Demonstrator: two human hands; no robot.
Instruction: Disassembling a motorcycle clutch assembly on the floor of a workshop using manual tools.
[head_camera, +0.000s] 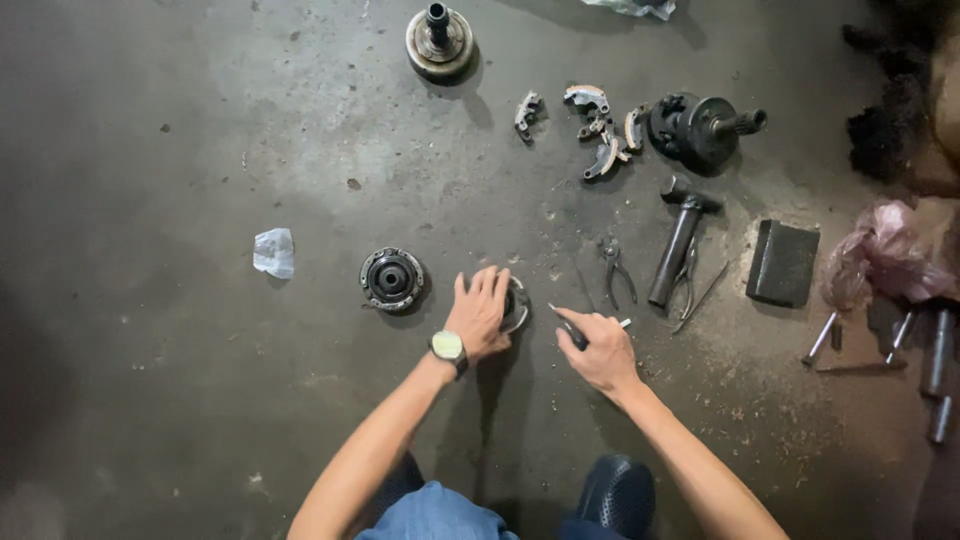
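Steel ring: a round metal part (516, 303) lies flat on the floor (180, 150), mostly under the left hand; only its right rim shows.
Left hand: the left hand (478, 315) rests palm down on the ring, fingers (488, 283) spread and pointing far, pressing rather than clasping.
Right hand: the right hand (600, 350) sits just right of the ring, fingers curled tight round a thin dark-handled tool (580, 330).
Tool axis: its long axis slants from near right to far left, the tip aimed at the ring's right rim, close to it; contact cannot be told.
Nearer hand: the left is on the ring, the right just beside it.
Left of the ring: a dark round hub (391, 279), and farther left a crumpled clear plastic scrap (274, 252).
Right of the ring: pliers (615, 268), a hammer (680, 240) lying near-to-far, a dark rectangular block (782, 263).
Far side: curved brake shoes (600, 125) scattered, a black drum with a shaft (700, 128), another round drum (439, 42).
Packages: a pink crumpled plastic bag (885, 255) at the right edge; no label or sign is readable.
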